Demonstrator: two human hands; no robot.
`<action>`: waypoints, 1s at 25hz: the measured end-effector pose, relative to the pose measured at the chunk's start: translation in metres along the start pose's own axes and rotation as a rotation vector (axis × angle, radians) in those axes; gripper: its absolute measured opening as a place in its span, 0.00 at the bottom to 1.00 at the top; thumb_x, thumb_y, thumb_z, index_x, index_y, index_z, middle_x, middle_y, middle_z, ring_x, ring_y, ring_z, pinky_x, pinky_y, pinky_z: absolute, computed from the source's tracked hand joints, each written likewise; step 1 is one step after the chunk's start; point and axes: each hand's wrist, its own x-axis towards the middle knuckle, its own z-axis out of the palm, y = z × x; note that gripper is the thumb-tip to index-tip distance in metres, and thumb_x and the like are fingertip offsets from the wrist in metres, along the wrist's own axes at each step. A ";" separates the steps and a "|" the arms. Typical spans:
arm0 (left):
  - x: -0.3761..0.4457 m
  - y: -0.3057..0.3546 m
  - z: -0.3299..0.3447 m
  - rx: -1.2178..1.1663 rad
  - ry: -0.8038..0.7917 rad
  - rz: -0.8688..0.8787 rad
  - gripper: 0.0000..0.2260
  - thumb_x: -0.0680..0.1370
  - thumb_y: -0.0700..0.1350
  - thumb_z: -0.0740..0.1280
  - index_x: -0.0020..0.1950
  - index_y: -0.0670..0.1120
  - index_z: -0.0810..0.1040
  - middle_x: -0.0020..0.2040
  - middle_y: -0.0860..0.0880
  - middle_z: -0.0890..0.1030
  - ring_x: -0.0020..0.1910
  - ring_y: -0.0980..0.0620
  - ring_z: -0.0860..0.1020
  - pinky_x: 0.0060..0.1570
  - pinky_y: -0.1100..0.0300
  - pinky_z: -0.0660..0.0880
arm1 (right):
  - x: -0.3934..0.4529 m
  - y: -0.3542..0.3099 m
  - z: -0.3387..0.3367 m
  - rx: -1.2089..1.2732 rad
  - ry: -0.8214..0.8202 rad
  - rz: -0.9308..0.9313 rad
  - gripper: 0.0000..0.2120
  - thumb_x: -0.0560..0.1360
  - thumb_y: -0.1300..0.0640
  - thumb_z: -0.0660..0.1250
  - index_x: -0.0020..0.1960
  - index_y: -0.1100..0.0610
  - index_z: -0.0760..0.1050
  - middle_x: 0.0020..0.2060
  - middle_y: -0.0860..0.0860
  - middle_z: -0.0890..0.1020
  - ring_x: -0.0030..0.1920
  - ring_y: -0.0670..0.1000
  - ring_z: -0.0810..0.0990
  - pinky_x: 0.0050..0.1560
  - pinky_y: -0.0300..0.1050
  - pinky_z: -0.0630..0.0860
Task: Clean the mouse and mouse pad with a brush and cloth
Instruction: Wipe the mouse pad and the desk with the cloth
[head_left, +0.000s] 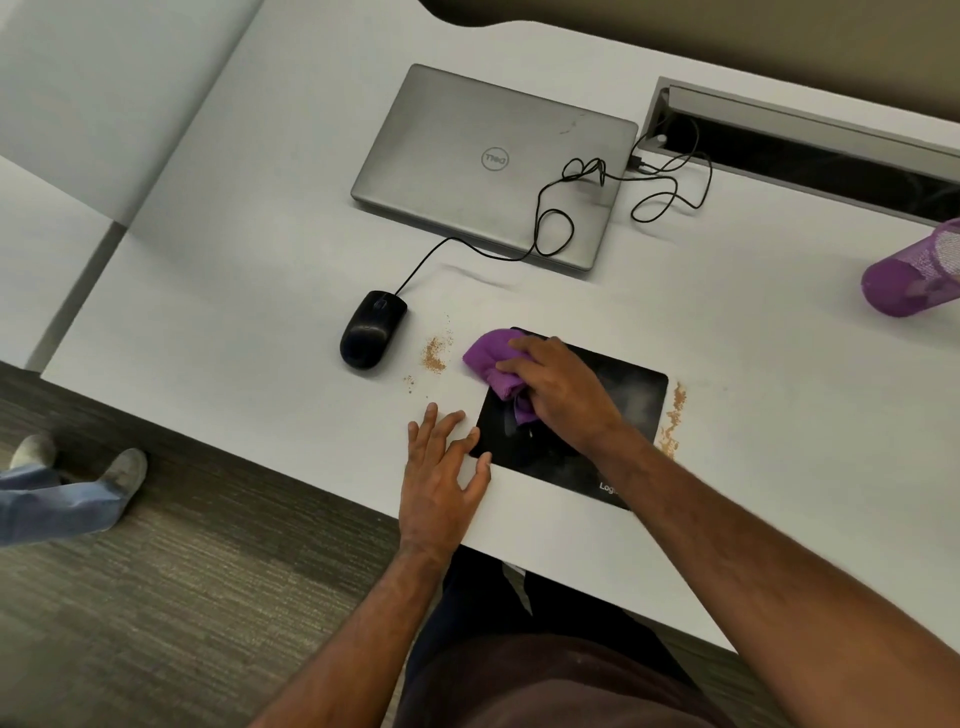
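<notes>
Head view, largest first, what is there?

— My white desk (249, 291), then the shut grey Dell laptop (488, 166) at the far side with a black cable (550, 218) looping over its lid. That cable runs down to the black mouse (371, 330), which sits well left of the black mouse pad (628, 405) near the desk's front edge.

What are your fingers doing?

— My right hand (558, 387) grips a bunched purple cloth (493, 364), fingers curled over it, pressing it on the pad's far left corner; part of the cloth hangs past the pad's edge onto the desk. My left hand (444, 478) lies flat on the desk, fingers straight and spread, holding nothing, fingertips touching the pad's left edge.

Any containers?

— A purple mesh cup (914, 275) lies tipped on its side at the right edge. I cannot tell what is in it. A cable tray (810, 140) is sunk in the desk behind the laptop, with cable running into it.

Smallest things?

— Tan crumbs (434, 356) between mouse and cloth, and another line of crumbs (672, 421) just beside the pad's right edge.
</notes>
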 end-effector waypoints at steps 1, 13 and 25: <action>0.000 0.000 0.000 -0.001 -0.001 -0.001 0.14 0.79 0.45 0.74 0.63 0.44 0.82 0.72 0.47 0.75 0.82 0.47 0.60 0.81 0.42 0.56 | 0.009 0.005 -0.001 0.006 -0.002 0.016 0.22 0.72 0.72 0.71 0.64 0.58 0.82 0.64 0.58 0.80 0.54 0.62 0.79 0.54 0.58 0.80; 0.001 0.001 -0.001 0.005 -0.003 -0.002 0.15 0.79 0.45 0.74 0.65 0.44 0.82 0.73 0.47 0.75 0.81 0.47 0.62 0.82 0.44 0.55 | -0.011 -0.028 -0.019 0.209 0.072 0.138 0.21 0.71 0.68 0.74 0.63 0.60 0.79 0.64 0.59 0.73 0.63 0.58 0.76 0.64 0.44 0.76; 0.001 0.000 0.000 0.015 -0.015 -0.021 0.16 0.78 0.46 0.75 0.65 0.45 0.81 0.71 0.47 0.75 0.80 0.48 0.64 0.83 0.51 0.51 | -0.003 -0.034 0.016 0.120 -0.078 0.126 0.13 0.84 0.59 0.60 0.68 0.54 0.72 0.71 0.54 0.67 0.70 0.54 0.67 0.70 0.48 0.70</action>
